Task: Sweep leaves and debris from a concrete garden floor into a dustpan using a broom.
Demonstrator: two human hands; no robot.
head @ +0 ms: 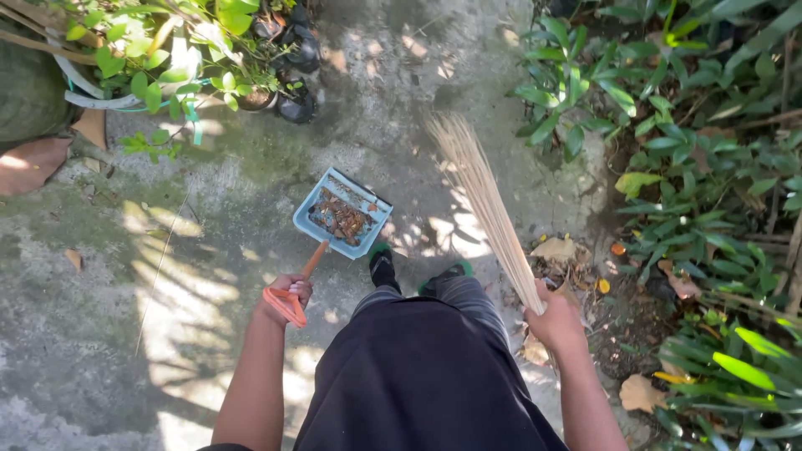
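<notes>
The left hand (pixel 286 294) is closed around the orange handle (pixel 299 284) of a light blue dustpan (pixel 342 214), whose tray rests flat on the concrete ground (pixel 209 250) ahead of the feet, so the brown dry leaves (pixel 338 219) stay heaped inside. The right hand (pixel 555 321) grips the bound end of a stick broom (pixel 480 196), its bristles fanned forward beside the leafy garden bed (pixel 710 167).

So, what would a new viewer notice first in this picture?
The light blue dustpan full of brown leaves sits on the concrete path at centre, its orange handle gripped by the left hand. The right hand holds a pale stick broom slanting toward the green plants.
</notes>
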